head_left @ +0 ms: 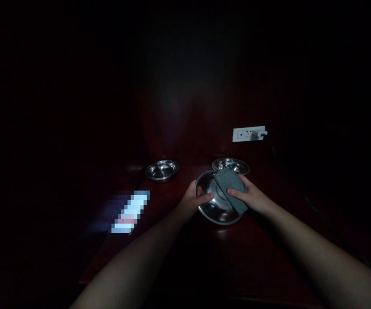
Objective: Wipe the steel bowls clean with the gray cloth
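Note:
A shiny metal bowl [216, 195] is held tilted towards me above the dark red table. My left hand [192, 201] grips its left rim, the thumb lying inside over the wall and the fingers hidden behind. A folded grey-green cloth [229, 189] lies across the bowl's right side. My right hand [246, 195] is closed on this cloth, thumb on top, its other fingers mostly hidden behind. Whether the right fingers also grip the bowl's rim cannot be seen.
Behind the held bowl stands a metal dish [220, 163], partly covered. Another metal bowl [162, 171] sits back left on the table [185, 257]. A lit, pixelated screen [130, 212] lies at left. A white wall socket [249, 134] holds a plug; a dark cable runs down the right.

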Motion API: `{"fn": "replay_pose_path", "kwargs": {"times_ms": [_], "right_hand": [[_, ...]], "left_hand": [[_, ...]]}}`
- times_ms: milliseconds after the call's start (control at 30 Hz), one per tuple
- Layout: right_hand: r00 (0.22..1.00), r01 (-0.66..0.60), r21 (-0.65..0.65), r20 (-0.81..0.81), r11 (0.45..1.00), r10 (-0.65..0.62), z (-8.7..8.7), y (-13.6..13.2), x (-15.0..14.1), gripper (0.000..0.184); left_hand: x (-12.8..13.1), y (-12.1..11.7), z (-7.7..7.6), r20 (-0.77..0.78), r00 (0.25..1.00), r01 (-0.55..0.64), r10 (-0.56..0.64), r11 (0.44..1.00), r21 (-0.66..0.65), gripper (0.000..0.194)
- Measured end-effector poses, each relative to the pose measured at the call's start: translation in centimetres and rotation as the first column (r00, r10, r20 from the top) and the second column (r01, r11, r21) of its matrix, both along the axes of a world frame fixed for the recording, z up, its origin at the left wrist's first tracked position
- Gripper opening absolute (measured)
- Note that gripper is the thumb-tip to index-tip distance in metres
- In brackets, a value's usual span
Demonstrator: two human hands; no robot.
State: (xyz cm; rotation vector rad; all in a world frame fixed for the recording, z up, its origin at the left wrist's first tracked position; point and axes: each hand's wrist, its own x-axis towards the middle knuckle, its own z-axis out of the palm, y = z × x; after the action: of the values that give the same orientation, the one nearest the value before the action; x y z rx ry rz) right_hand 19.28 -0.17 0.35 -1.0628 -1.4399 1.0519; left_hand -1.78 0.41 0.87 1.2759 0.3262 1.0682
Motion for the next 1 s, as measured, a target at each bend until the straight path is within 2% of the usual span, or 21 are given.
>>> {"fn": "replay_pose_path", "kwargs": {"times_ms": [300, 400, 567, 700, 1000], "right_hand": [[0.999, -0.025, 0.038, 0.023, 0.999, 0.024, 0.96, -0.71, -0.26, 0.06], [0.995, -0.094, 0.025, 0.039, 0.995, 0.093, 1.06, -0.89, -0.23, 0.063], [0.965, -0.238, -0.032, 0.106, 0.971, 0.24, 0.75, -0.94, 0.06, 0.068], [0.954, -0.246, -0.061, 0.164, 0.967, 0.253, 0.53, -0.91, 0.17, 0.062], [0.961, -0.213, -0.113, 0.152, 0.971, 0.229, 0.37, -0.94, 0.2, 0.062]], "left_hand": [[-0.17, 0.08, -0.21, -0.038, 0.998, -0.041, 0.04, 0.998, -0.038, 0.059], [-0.33, 0.1, -0.33, -0.061, 0.997, -0.046, 0.042, 0.997, -0.067, 0.055], [-0.42, 0.09, -0.42, -0.102, 0.993, -0.075, 0.057, 0.98, -0.186, 0.046], [-0.43, 0.12, -0.4, -0.151, 0.988, -0.069, 0.033, 0.969, -0.236, 0.038], [-0.27, 0.23, -0.65, -0.173, 0.984, -0.084, 0.032, 0.95, -0.3, 0.03]]}}
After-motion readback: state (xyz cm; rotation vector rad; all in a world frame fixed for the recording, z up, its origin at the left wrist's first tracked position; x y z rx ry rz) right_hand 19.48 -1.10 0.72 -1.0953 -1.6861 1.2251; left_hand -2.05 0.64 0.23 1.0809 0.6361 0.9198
